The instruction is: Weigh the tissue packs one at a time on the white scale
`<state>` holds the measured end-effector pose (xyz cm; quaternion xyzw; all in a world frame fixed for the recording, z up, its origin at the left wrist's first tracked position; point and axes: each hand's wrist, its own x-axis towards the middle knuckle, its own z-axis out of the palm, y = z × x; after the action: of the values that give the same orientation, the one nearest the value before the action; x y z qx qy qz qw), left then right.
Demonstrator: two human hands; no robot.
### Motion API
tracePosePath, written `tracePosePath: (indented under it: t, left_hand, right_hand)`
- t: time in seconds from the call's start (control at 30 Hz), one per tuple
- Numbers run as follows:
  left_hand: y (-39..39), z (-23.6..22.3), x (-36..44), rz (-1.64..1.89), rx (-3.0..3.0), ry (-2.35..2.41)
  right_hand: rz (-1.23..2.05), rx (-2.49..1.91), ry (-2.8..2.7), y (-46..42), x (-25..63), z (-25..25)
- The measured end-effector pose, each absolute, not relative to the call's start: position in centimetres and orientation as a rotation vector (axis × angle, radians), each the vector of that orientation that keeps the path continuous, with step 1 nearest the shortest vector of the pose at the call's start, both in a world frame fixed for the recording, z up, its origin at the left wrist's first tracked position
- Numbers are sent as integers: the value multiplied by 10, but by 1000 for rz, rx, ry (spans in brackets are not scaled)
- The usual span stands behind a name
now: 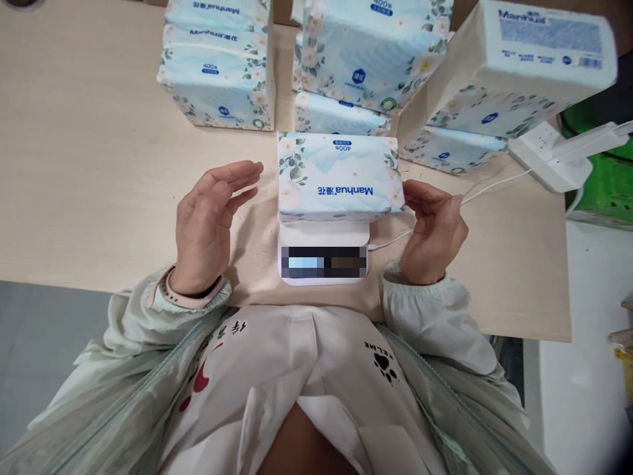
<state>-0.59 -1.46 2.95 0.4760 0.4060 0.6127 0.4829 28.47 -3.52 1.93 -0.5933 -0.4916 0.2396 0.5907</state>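
Observation:
A floral tissue pack (339, 175) marked Manhua lies flat on a small white scale (324, 254) near the table's front edge. My left hand (208, 227) hovers open a short way to the left of the pack, fingers stretched and together, touching nothing. My right hand (435, 227) is at the pack's right end, fingers loosely curled, its fingertips at or just off the wrapper's edge; it grips nothing. A pink band sits on my left wrist.
Several more tissue packs are piled at the back: a stack (217, 66) at the left, a heap (368, 59) in the middle, a tilted pack (514, 63) at the right. A white power strip (551, 155) and cable (487, 188) lie right. The wooden table (84, 171) ends at right.

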Motion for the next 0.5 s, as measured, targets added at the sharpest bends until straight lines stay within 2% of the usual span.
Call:
tracePosePath:
  t: [0.2, 0.3, 0.4, 0.5]
  left_hand:
    - [-17, 33, -5, 1438, 1127, 1046]
    - [-19, 32, -4, 1301, 1175, 1005]
    - [-18, 31, -3, 1123, 1237, 874]
    - [-12, 32, -10, 1208, 1325, 856]
  right_hand:
    - [574, -1352, -1097, -33, 289, 12]
    - [693, -1353, -1091, -32, 290, 12]
    - [851, -1360, -1274, -32, 285, 25]
    - [971, -1315, -1510, -26, 271, 50]
